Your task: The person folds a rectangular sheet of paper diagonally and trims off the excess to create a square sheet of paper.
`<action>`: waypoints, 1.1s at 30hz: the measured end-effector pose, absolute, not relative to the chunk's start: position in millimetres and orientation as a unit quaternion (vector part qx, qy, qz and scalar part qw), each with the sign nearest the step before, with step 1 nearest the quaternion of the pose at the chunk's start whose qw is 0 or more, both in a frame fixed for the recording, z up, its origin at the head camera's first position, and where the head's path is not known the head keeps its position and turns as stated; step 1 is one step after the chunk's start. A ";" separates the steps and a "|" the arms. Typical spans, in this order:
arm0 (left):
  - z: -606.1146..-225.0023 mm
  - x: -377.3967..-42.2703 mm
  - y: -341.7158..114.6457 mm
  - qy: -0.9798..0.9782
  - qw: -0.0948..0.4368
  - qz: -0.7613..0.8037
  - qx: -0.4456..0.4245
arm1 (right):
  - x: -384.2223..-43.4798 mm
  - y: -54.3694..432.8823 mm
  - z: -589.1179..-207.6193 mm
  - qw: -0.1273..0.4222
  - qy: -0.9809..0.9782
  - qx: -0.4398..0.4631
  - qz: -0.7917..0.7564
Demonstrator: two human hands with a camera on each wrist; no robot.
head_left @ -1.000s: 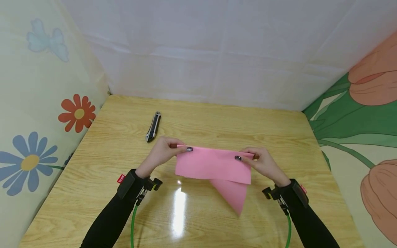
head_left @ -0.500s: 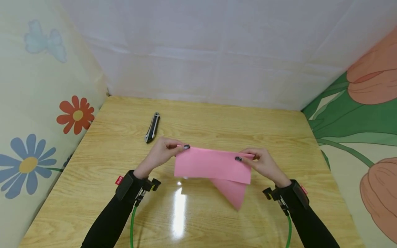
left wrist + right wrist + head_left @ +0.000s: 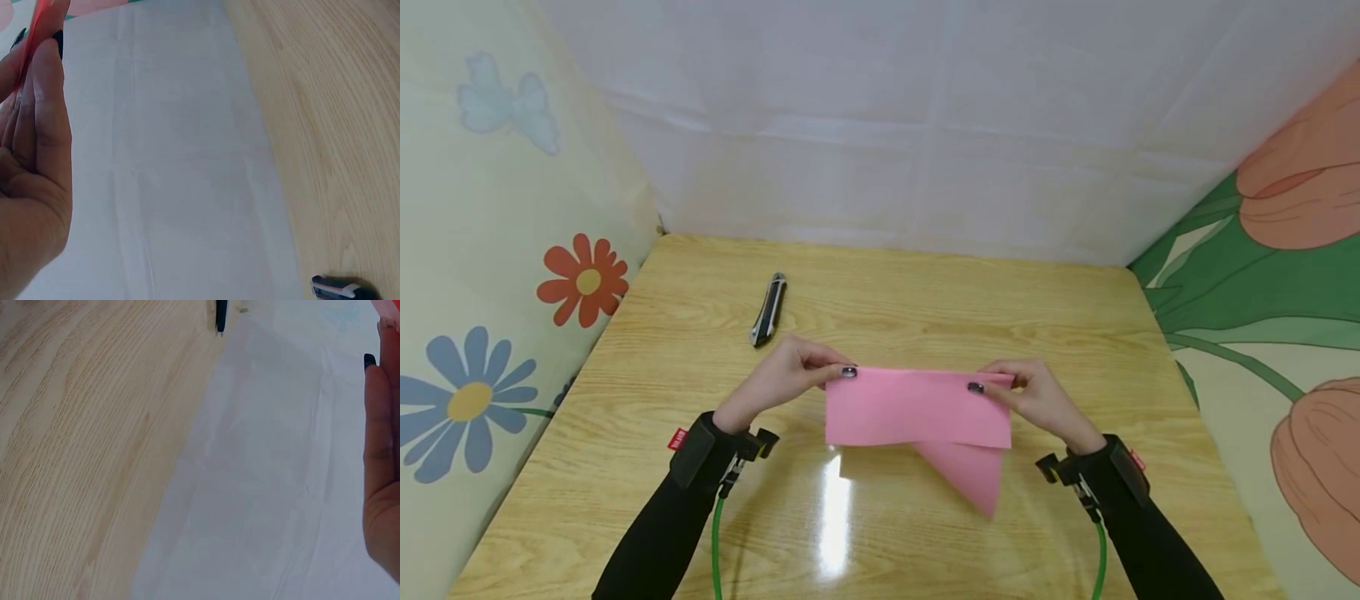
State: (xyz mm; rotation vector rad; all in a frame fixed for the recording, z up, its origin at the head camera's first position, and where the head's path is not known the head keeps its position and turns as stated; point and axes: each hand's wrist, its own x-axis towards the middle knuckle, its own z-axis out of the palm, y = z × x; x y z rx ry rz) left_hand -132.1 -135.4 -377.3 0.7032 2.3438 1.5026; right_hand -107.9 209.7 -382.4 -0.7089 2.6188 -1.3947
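Between my hands hangs a folded sheet of pink paper (image 3: 910, 408), its fold along the top and a pointed corner trailing below on the right. My left hand (image 3: 786, 373) pinches the top left corner between thumb and fingers. At the top right corner my right hand (image 3: 1037, 396) pinches the fold the same way, thumb in front. The left wrist view catches just a sliver of the paper (image 3: 31, 40) between the fingers. Only a bit of pink paper (image 3: 386, 309) appears at the edge of the right wrist view.
A black and silver utility knife (image 3: 768, 310) lies on the wooden table (image 3: 1000, 308), beyond my left hand. White cloth (image 3: 865, 125) hangs behind the table's back edge. Flower-printed cloths border the left and right sides.
My left hand dips slightly, bringing the paper's left end lower, so its top edge is now nearly level. The right hand barely moves, and both hands keep their hold.
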 end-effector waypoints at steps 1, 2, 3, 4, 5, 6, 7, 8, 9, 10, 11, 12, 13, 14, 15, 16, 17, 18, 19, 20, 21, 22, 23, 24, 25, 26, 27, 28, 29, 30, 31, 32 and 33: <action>-377.3 -132.1 -136.3 0.810 0.135 0.512 0.250 | -107.9 209.8 -382.0 0.051 0.858 -0.229 -0.457; -377.1 -132.1 -137.2 0.809 0.139 0.511 0.257 | -107.9 209.9 -381.4 0.054 0.860 -0.227 -0.454; -377.4 -132.2 -138.1 0.806 0.144 0.510 0.262 | -107.9 210.1 -380.8 0.058 0.861 -0.225 -0.452; -377.5 -132.4 -138.7 0.804 0.148 0.510 0.267 | -107.9 210.3 -380.3 0.062 0.862 -0.223 -0.450; -377.6 -132.5 -139.2 0.801 0.153 0.511 0.270 | -108.1 210.6 -380.0 0.066 0.863 -0.222 -0.449; -378.1 -132.8 -139.8 0.797 0.159 0.515 0.273 | -108.2 210.9 -379.7 0.069 0.863 -0.222 -0.448; -378.4 -133.0 -140.1 0.793 0.164 0.517 0.277 | -108.3 211.0 -379.5 0.071 0.864 -0.222 -0.446; -378.6 -133.1 -140.3 0.789 0.168 0.520 0.279 | -108.3 211.2 -379.2 0.073 0.864 -0.222 -0.446; -378.7 -133.3 -140.5 0.787 0.169 0.521 0.283 | -108.2 211.3 -378.9 0.075 0.864 -0.222 -0.446; -378.6 -133.4 -140.6 0.787 0.169 0.519 0.287 | -108.2 211.2 -378.6 0.077 0.864 -0.222 -0.446; -378.5 -133.5 -140.7 0.787 0.170 0.519 0.289 | -107.9 211.2 -378.2 0.079 0.863 -0.221 -0.447; -378.4 -133.7 -140.6 0.787 0.170 0.517 0.290 | -107.7 211.0 -377.7 0.080 0.862 -0.222 -0.448; -378.2 -133.7 -140.4 0.792 0.165 0.511 0.292 | -107.5 210.7 -377.3 0.081 0.861 -0.223 -0.450; -378.2 -133.9 -140.2 0.796 0.160 0.504 0.293 | -107.3 210.5 -377.0 0.082 0.859 -0.225 -0.452; -378.4 -134.2 -139.9 0.803 0.153 0.495 0.294 | -107.2 210.4 -377.0 0.082 0.858 -0.226 -0.453; -378.5 -134.3 -139.4 0.810 0.146 0.486 0.293 | -107.0 210.3 -377.0 0.081 0.858 -0.228 -0.454; -378.7 -134.5 -138.7 0.818 0.138 0.477 0.290 | -106.9 210.1 -377.1 0.081 0.857 -0.230 -0.454; -378.8 -134.7 -138.0 0.825 0.129 0.468 0.288 | -106.8 209.9 -377.2 0.078 0.856 -0.232 -0.455; -378.8 -135.0 -137.3 0.832 0.120 0.460 0.285 | -106.7 209.8 -377.5 0.077 0.856 -0.232 -0.455; -378.9 -135.2 -136.4 0.837 0.112 0.455 0.282 | -106.5 209.8 -377.6 0.075 0.856 -0.232 -0.456; -378.8 -135.2 -135.7 0.841 0.106 0.450 0.281 | -106.3 209.6 -377.7 0.073 0.856 -0.231 -0.456; -378.4 -135.2 -135.1 0.844 0.099 0.447 0.280 | -106.1 209.3 -377.5 0.072 0.856 -0.231 -0.456; -378.0 -135.3 -134.6 0.845 0.091 0.444 0.283 | -105.9 208.8 -377.2 0.072 0.855 -0.232 -0.458; -377.6 -135.3 -134.4 0.846 0.085 0.442 0.286 | -105.8 208.6 -377.0 0.074 0.855 -0.231 -0.459; -377.5 -135.4 -134.1 0.846 0.078 0.440 0.290 | -105.8 208.4 -376.9 0.076 0.855 -0.229 -0.460; -377.4 -135.6 -133.6 0.846 0.072 0.437 0.296 | -105.8 208.3 -376.8 0.078 0.854 -0.228 -0.461; -377.4 -136.0 -133.0 0.845 0.068 0.436 0.301 | -105.8 208.3 -376.7 0.076 0.855 -0.228 -0.460; -377.2 -135.9 -133.0 0.845 0.063 0.434 0.305 | -105.8 207.7 -376.7 0.075 0.856 -0.227 -0.459; -377.4 -136.1 -132.5 0.844 0.061 0.434 0.309 | -105.8 207.3 -376.8 0.072 0.856 -0.227 -0.459; -377.6 -136.2 -131.8 0.845 0.059 0.433 0.309 | -106.1 206.9 -377.1 0.071 0.857 -0.226 -0.458; -377.7 -136.2 -130.9 0.844 0.060 0.434 0.308 | -106.1 206.5 -377.0 0.068 0.858 -0.226 -0.456; -377.5 -136.1 -129.8 0.845 0.061 0.437 0.304 | -106.2 206.1 -377.0 0.066 0.860 -0.225 -0.453; -377.5 -135.9 -129.1 0.845 0.062 0.439 0.298 | -106.3 205.5 -377.2 0.063 0.862 -0.225 -0.450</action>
